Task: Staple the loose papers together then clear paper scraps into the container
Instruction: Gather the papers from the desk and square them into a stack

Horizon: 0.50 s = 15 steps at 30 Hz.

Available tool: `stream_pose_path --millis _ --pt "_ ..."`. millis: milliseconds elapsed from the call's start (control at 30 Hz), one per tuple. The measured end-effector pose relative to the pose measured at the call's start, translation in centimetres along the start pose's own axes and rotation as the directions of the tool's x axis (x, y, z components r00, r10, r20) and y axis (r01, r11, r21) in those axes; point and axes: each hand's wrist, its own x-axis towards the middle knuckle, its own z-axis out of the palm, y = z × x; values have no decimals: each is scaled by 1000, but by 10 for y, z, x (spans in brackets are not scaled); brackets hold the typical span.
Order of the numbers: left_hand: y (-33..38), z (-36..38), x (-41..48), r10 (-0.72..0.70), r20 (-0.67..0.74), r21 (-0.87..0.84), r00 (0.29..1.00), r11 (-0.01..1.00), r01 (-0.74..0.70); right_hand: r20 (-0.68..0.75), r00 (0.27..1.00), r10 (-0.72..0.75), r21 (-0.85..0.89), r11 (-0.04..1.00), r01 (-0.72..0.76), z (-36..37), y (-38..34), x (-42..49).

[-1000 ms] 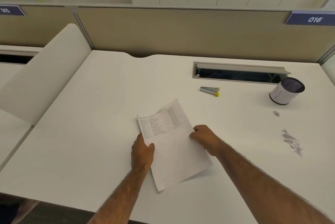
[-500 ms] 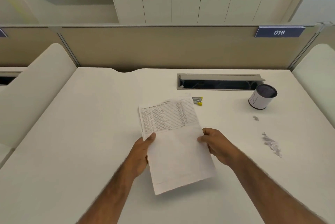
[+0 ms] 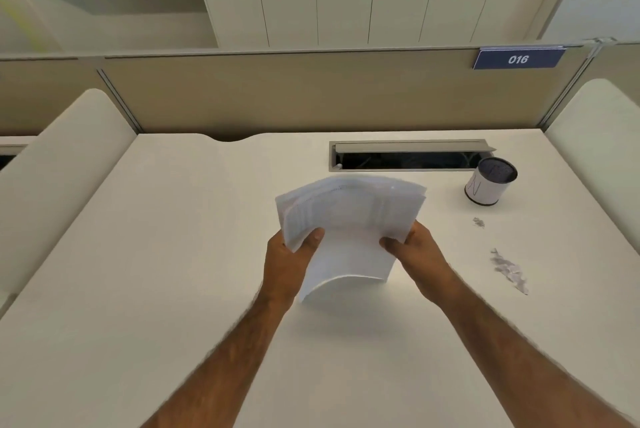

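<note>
A person's left hand (image 3: 291, 254) and right hand (image 3: 415, 251) each pinch a side edge of the loose papers (image 3: 349, 220), thumbs on the near face, fingers behind; the blurred sheets stand tilted over the bench (image 3: 173, 254), long axis running away from the body, lower edge bowed; no stapler shows; the paper scraps (image 3: 507, 270) lie to the right, nearer the right hand, the cylindrical container (image 3: 488, 185) beyond them beside the cable slot (image 3: 408, 161); squaring the stack looks the step in hand.

Bright, soft, even lighting; faint shadow beneath the papers (image 3: 349, 216), themselves motion-blurred; wide-angle bending toward edges; slightly soft throughout.
</note>
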Motion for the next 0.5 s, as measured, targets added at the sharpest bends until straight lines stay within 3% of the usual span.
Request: stream_pose_path --millis 133,300,500 --pt "-7 3 -4 -1 -40 -13 999 1000 1 -23 998 51 -25 998 -52 4 6 -2" --pt "-1 2 -1 50 -49 -59 998 997 -52 -66 998 9 23 1000 -8 2 7 0" --pt "-11 2 -1 -49 -53 -80 997 996 45 -87 996 32 24 999 -30 2 14 -3"
